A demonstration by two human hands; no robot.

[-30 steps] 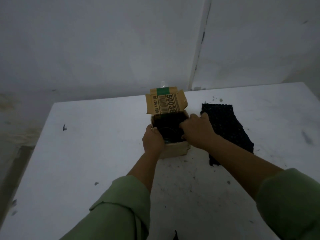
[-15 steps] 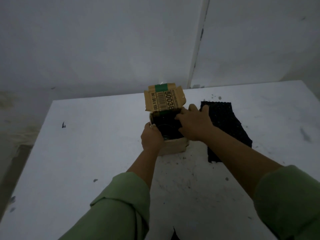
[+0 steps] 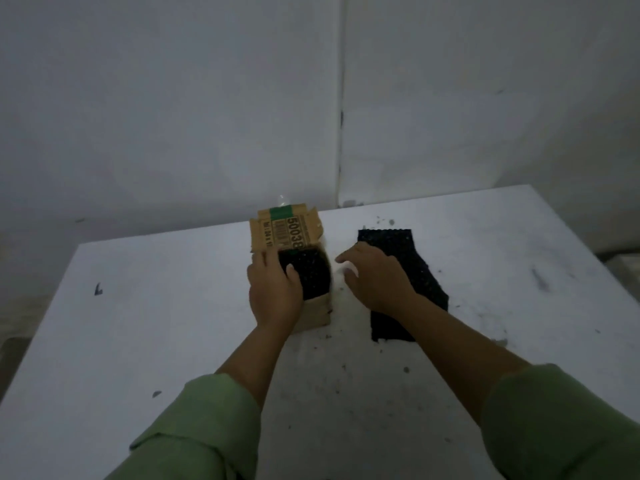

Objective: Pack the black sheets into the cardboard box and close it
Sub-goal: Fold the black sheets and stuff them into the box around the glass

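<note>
A person packs black sheets into a small cardboard box on a white table.

The cardboard box stands open at the table's middle, its printed lid flap raised at the back, with black sheets already inside. The left hand holds the box's left wall, fingers along the rim and thumb over the opening. The right hand hovers just right of the box, fingers spread and relaxed, holding nothing, over the near edge of a flat pile of black sheets lying beside the box. Judging by this, packing is partway done; the next move calls for gripping a sheet from the pile and fitting it inside.
</note>
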